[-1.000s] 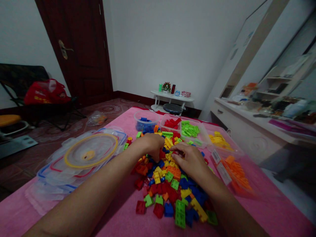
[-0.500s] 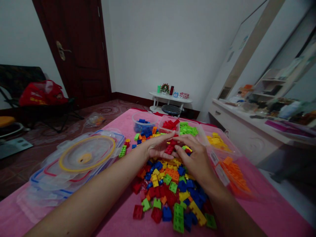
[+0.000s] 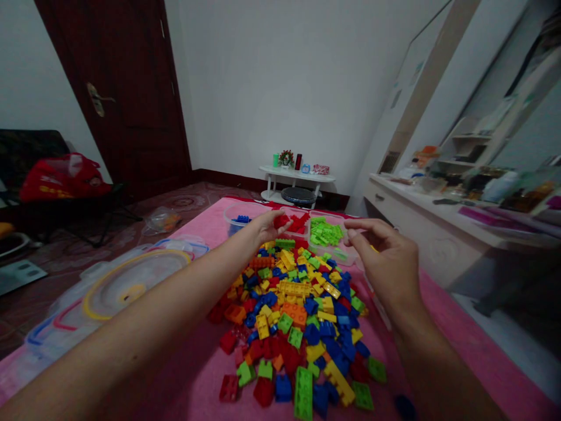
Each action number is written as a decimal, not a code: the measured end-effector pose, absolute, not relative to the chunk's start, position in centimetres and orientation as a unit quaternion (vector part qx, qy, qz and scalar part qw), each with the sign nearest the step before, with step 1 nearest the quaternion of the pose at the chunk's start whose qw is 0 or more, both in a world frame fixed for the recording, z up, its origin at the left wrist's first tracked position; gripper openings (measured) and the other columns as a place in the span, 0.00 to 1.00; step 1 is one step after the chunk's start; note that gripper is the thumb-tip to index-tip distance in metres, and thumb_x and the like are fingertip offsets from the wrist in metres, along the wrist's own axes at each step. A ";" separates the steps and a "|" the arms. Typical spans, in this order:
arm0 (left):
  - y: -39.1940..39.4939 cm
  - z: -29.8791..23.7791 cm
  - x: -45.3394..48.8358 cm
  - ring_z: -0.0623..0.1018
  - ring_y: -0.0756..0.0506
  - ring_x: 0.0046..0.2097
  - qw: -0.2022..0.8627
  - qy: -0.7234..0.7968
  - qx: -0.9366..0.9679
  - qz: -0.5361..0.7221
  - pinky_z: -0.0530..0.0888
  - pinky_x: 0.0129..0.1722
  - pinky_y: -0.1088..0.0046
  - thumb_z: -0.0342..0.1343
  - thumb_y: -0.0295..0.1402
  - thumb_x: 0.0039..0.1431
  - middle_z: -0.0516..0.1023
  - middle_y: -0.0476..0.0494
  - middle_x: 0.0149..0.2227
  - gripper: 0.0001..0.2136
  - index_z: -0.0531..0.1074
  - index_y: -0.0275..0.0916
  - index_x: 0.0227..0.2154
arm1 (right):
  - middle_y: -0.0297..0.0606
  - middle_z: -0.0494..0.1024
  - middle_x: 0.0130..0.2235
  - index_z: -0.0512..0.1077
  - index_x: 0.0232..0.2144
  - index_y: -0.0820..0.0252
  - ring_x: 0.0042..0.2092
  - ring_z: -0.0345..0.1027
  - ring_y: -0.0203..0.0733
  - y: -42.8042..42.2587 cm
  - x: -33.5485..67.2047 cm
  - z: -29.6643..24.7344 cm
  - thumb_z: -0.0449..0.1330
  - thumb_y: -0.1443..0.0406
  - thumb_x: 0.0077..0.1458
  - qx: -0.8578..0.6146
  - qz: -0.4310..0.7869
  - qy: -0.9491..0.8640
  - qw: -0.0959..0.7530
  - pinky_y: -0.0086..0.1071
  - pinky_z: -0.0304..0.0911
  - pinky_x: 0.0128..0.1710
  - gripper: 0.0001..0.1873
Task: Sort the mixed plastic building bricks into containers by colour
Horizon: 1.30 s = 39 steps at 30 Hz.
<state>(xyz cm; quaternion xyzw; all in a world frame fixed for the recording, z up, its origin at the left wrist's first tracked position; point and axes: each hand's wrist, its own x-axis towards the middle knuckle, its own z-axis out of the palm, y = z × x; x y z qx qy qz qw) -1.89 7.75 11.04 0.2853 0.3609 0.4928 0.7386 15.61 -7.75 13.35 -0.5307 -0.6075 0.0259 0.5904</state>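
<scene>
My left hand (image 3: pixel 266 227) is at the near edge of the box of red bricks (image 3: pixel 299 223). Its fingers are curled around red toy bricks (image 3: pixel 279 220), partly hidden by the hand and hard to separate from those behind. To the right of the box of green bricks (image 3: pixel 326 231), my right hand (image 3: pixel 388 251) hovers with thumb and index fingertips close together; whatever may be between them is too small to make out. Between my forearms lies a large mixed pile of toy bricks (image 3: pixel 293 289) in red, yellow, blue, green and orange.
A round tub (image 3: pixel 227 219) with blue bricks stands at the back left of the pink cloth (image 3: pixel 193 365). Stacked clear lids (image 3: pixel 144 275) lie on the left. Further off are a low white table (image 3: pixel 298 173), a dresser (image 3: pixel 421 216) and a red bag (image 3: pixel 65 178).
My hands have moved apart. The left went forward and slightly left with red bricks to the red box, while the right moved rightward. The view has shifted, uncovering more of the pile.
</scene>
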 end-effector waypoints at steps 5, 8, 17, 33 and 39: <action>10.4 12.3 -0.6 0.76 0.48 0.36 0.665 0.401 0.393 0.493 0.73 0.41 0.72 0.61 0.27 0.49 0.77 0.46 0.30 0.06 0.72 0.35 0.32 | 0.39 0.78 0.37 0.76 0.35 0.59 0.34 0.71 0.39 -7.2 16.2 12.9 0.57 0.66 0.52 -0.529 0.006 -0.636 0.562 0.33 0.65 0.35 0.09; 9.2 11.1 -0.2 0.76 0.45 0.43 0.497 0.390 0.633 0.448 0.70 0.45 0.72 0.62 0.28 0.46 0.80 0.43 0.39 0.12 0.76 0.35 0.37 | 0.38 0.78 0.36 0.76 0.34 0.58 0.33 0.71 0.38 -6.7 17.3 12.4 0.57 0.66 0.50 -0.565 -0.008 -0.679 0.469 0.32 0.64 0.34 0.09; 2.5 7.0 -1.0 0.77 0.41 0.40 0.135 0.257 0.949 0.125 0.70 0.40 0.69 0.54 0.21 0.47 0.81 0.42 0.39 0.18 0.79 0.41 0.41 | 0.37 0.79 0.36 0.78 0.33 0.52 0.39 0.71 0.44 -6.9 19.2 10.3 0.59 0.76 0.36 -0.669 0.032 -0.743 -0.001 0.31 0.56 0.33 0.21; 1.6 6.5 -2.2 0.76 0.45 0.37 0.250 0.330 0.864 0.288 0.69 0.37 0.72 0.54 0.32 0.55 0.79 0.44 0.36 0.12 0.77 0.37 0.40 | 0.36 0.78 0.30 0.77 0.32 0.55 0.31 0.68 0.40 -6.3 17.7 10.5 0.63 0.62 0.44 -0.665 0.021 -0.730 0.161 0.30 0.52 0.28 0.10; 1.5 8.0 -2.4 0.72 0.52 0.24 0.508 0.349 0.711 0.340 0.68 0.25 0.79 0.53 0.27 0.54 0.73 0.49 0.23 0.09 0.73 0.32 0.37 | 0.33 0.77 0.31 0.77 0.35 0.55 0.30 0.66 0.37 -5.9 16.8 10.1 0.60 0.67 0.44 -0.609 0.064 -0.726 0.311 0.29 0.57 0.30 0.12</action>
